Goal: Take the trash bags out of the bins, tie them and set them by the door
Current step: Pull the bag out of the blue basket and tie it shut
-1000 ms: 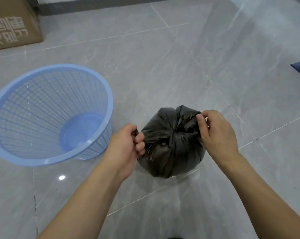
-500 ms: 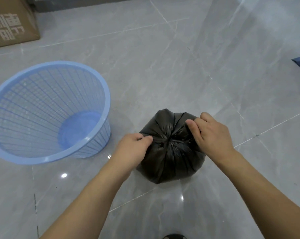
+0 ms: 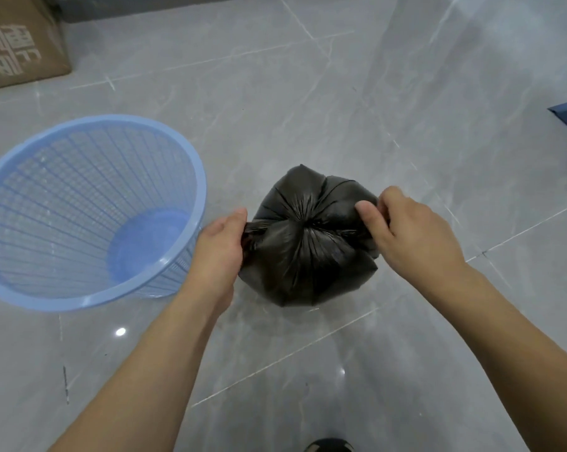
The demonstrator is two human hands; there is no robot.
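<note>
A black trash bag (image 3: pixel 308 243) sits on the gray floor (image 3: pixel 308 93) in the middle of the frame. The left hand (image 3: pixel 220 249) pinches 1 end of the bag's top, and the right hand (image 3: pixel 409 233) pinches the other. A blue bin (image 3: pixel 177 151) stands at the left, just beside the left hand. A brown box (image 3: pixel 18 40) is in the upper left.

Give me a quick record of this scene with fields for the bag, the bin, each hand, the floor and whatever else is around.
bag: black trash bag on the floor, top gathered to a centre, out of the bin
bin: blue mesh bin, no liner in it, left of the bag
left hand: left hand gripping a bag end on the left
right hand: right hand pinching a bag end on the right
floor: grey tiles
other: cardboard box at far left
door: not in view
</note>
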